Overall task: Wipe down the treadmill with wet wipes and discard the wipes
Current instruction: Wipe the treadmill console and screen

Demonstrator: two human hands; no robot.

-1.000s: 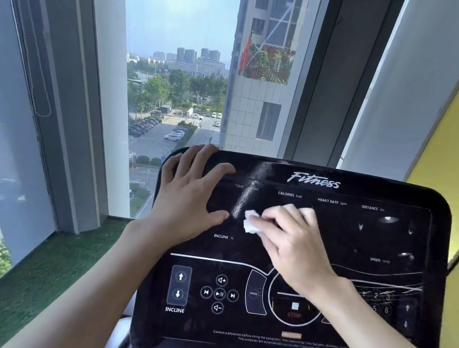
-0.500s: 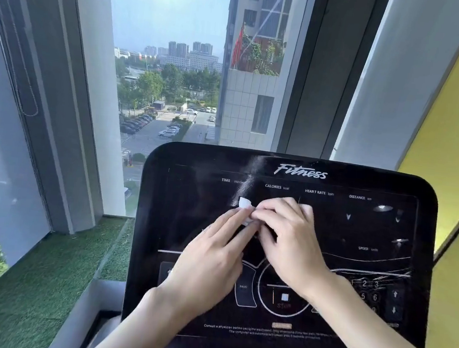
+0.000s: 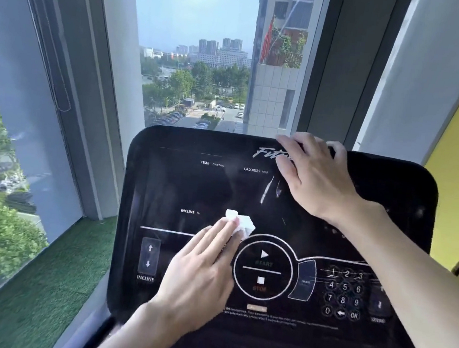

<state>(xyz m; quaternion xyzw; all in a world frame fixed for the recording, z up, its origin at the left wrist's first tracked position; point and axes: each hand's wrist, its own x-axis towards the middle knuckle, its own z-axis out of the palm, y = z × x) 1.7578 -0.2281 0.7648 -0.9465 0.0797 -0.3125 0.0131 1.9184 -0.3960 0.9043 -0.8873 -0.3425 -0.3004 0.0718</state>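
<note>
I have the left hand (image 3: pixel 201 270) flat on the treadmill console (image 3: pixel 181 186), its fingers (image 3: pixel 225 230) straight and together, pressing the white wipe (image 3: pixel 243 223) against the screen just above the START ring, right of the INCLINE readout. The right hand (image 3: pixel 315 180) rests on the console's top edge, fingers spread apart.

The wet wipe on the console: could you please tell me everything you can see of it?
The wet wipe is a small white sheet, crumpled into a loose wad, seemingly thin soft cloth. It lies on the glossy black treadmill console, near its middle, just above the round START/STOP ring. The left hand presses it down with straight fingers that cover its lower left part. The right hand rests apart from it, at the console's top edge.
</note>
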